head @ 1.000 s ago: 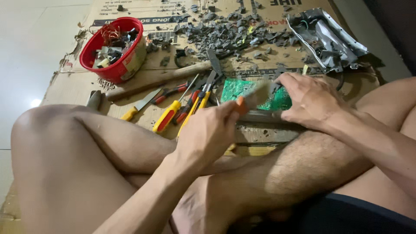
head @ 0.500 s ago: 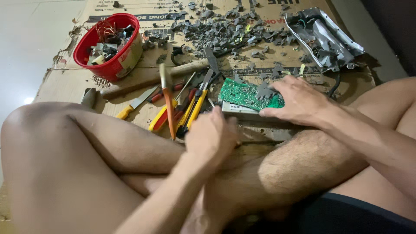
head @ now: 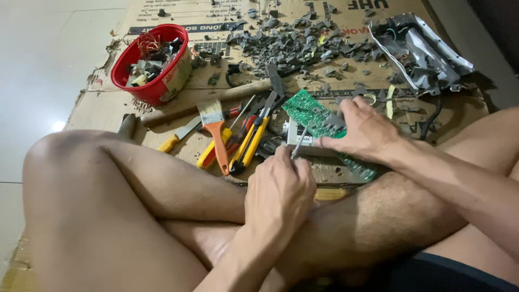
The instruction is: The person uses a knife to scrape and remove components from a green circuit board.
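Note:
My right hand (head: 363,132) presses down on a green circuit board (head: 307,110) that lies tilted over a small grey metal box (head: 293,133) in front of my crossed legs. My left hand (head: 279,189) is closed around a thin metal tool (head: 300,141) whose tip points up at the near edge of the board. An orange-handled paintbrush (head: 215,131) lies loose on the hand tools just left of my left hand.
Yellow-handled pliers (head: 247,145) and screwdrivers lie beside the brush, with a wooden handle (head: 208,103) behind them. A red bowl (head: 165,86) of scrap stands at far left. Grey broken parts (head: 303,43) and a bent metal casing (head: 424,51) cover the cardboard (head: 97,105).
My left hand held the paintbrush over the board, then lifted it away left and laid it on the tools. It now grips a thin metal tool at the board's edge.

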